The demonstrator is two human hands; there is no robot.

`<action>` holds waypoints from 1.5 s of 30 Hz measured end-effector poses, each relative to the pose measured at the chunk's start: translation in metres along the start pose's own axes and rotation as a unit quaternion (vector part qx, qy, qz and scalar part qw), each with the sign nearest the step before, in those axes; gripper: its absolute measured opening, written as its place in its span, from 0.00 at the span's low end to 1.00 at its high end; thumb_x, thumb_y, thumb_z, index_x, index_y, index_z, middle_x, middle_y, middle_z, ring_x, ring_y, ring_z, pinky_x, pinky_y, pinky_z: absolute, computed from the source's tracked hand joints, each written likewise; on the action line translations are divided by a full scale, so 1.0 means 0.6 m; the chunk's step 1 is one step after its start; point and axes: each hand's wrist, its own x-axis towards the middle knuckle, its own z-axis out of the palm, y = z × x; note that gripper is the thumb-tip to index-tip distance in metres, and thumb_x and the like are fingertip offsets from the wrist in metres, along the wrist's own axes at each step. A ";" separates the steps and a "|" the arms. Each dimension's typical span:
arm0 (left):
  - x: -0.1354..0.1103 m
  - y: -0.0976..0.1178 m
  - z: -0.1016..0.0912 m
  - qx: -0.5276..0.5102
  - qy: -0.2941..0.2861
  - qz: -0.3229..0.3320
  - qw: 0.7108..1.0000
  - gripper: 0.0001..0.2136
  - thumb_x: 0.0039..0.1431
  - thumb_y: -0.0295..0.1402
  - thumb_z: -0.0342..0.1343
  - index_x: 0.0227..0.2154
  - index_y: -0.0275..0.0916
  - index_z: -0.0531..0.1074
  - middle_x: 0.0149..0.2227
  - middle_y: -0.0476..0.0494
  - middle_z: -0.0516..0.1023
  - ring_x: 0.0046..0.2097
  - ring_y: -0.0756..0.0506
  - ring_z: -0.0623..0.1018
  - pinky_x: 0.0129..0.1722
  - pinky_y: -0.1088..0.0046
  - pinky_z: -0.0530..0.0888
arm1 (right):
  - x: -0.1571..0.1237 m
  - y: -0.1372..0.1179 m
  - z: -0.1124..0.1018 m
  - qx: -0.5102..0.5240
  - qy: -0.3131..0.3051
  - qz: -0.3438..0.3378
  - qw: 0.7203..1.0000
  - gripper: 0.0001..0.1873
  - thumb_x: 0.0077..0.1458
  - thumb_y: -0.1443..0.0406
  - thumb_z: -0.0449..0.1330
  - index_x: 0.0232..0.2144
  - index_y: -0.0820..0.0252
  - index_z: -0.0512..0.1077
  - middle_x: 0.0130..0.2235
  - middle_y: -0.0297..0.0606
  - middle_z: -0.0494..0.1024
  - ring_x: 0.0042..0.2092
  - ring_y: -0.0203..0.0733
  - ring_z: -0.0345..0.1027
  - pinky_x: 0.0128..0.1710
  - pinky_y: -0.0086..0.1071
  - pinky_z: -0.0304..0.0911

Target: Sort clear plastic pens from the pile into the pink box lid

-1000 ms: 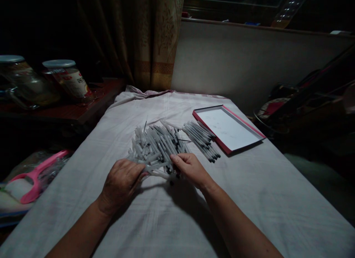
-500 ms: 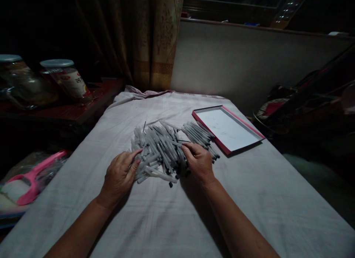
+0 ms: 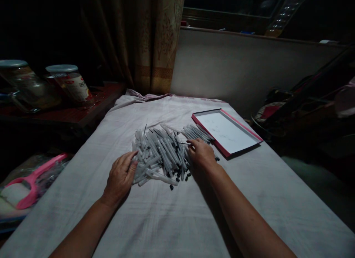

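A loose pile of translucent pen barrels (image 3: 151, 154) with dark tips lies on the white cloth in front of me. My left hand (image 3: 119, 175) rests at the pile's left edge, its thumb apart from the fingers, and I see nothing held in it. On the other side, my right hand (image 3: 202, 152) pinches a thin dark pen refill (image 3: 182, 143) that points left over the pile. Beyond that hand, a neater row of pens (image 3: 196, 132) lies side by side, partly hidden by it. Small black caps (image 3: 171, 187) are scattered along the near edge.
A shallow red-edged box lid (image 3: 229, 134) with a white inside lies at the right. Lidded jars (image 3: 73, 86) stand on a dark red side table (image 3: 94, 108) at the left. Below it is a pink plastic handle (image 3: 33, 180). A curtain (image 3: 158, 43) hangs behind.
My right hand has moved slightly right, keeping the refill pinched. My left hand has drawn back a little to the left from the pile. The view has shifted slightly.
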 end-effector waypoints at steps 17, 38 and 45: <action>-0.006 0.008 0.002 0.118 0.004 0.000 0.993 0.23 0.68 0.41 0.43 0.62 0.39 0.63 0.66 0.32 0.62 0.68 0.31 0.57 0.64 0.40 0.54 | -0.037 -0.105 -0.045 0.068 -0.041 -0.096 0.992 0.13 0.59 0.63 0.55 0.42 0.56 0.78 0.41 0.40 0.84 0.42 0.45 0.77 0.39 0.31 0.62; 0.005 0.044 -0.036 0.108 0.052 0.095 0.988 0.16 0.66 0.36 0.50 0.21 0.41 0.62 0.21 0.52 0.65 0.23 0.51 0.65 0.25 0.75 0.62 | -0.083 0.114 -0.013 0.195 0.145 0.125 0.962 0.21 0.55 0.55 0.52 0.36 0.59 0.81 0.33 0.44 0.84 0.35 0.48 0.77 0.34 0.34 0.64; 0.000 0.048 -0.040 0.023 0.027 -0.002 0.999 0.20 0.62 0.38 0.50 0.15 0.39 0.56 0.16 0.56 0.55 0.18 0.54 0.58 0.21 0.78 0.57 | -0.108 0.138 0.009 0.157 0.153 0.086 0.972 0.17 0.56 0.57 0.53 0.31 0.58 0.80 0.35 0.43 0.83 0.36 0.46 0.76 0.37 0.33 0.64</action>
